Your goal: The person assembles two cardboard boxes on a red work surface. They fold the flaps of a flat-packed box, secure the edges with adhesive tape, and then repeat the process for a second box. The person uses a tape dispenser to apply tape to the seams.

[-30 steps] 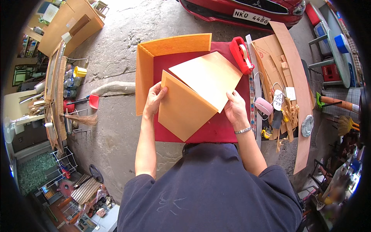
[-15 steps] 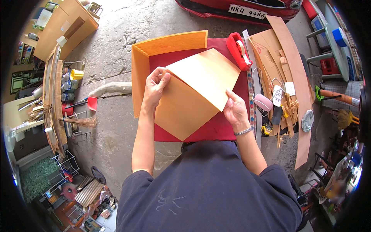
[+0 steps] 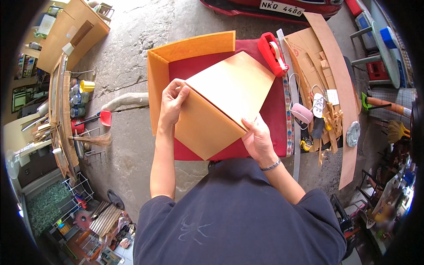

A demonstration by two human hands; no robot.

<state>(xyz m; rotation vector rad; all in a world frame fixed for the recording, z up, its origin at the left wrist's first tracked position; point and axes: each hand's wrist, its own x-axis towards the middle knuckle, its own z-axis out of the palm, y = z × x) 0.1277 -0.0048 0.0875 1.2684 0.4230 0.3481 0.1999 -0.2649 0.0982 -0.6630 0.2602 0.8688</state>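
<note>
Two thin tan panels meet edge to edge over a red-covered table top (image 3: 276, 110). The brighter upper panel (image 3: 234, 84) slants away from me, and the lower panel (image 3: 205, 132) faces me. A narrow dark line runs along the seam between them. My left hand (image 3: 172, 104) pinches the seam's upper left end, thumb on the front and fingers curled behind. At the seam's lower right end, my right hand (image 3: 258, 140) grips the panels' corner between thumb and fingers. Behind them stands an orange-brown L-shaped pair of panels (image 3: 194, 46).
A red tape dispenser (image 3: 271, 55) sits at the table's far right. Beside it lie a long metal ruler (image 3: 297, 154), a yellow tape measure (image 3: 306, 144), a pink cylindrical object (image 3: 302, 114), cardboard pieces (image 3: 307, 53) and a long brown strip (image 3: 349, 150). A red car (image 3: 238, 9) is parked beyond.
My right hand has moved left and slightly down along the panels, onto the seam's end. The two edges now line up along the seam. My left hand keeps its grip.
</note>
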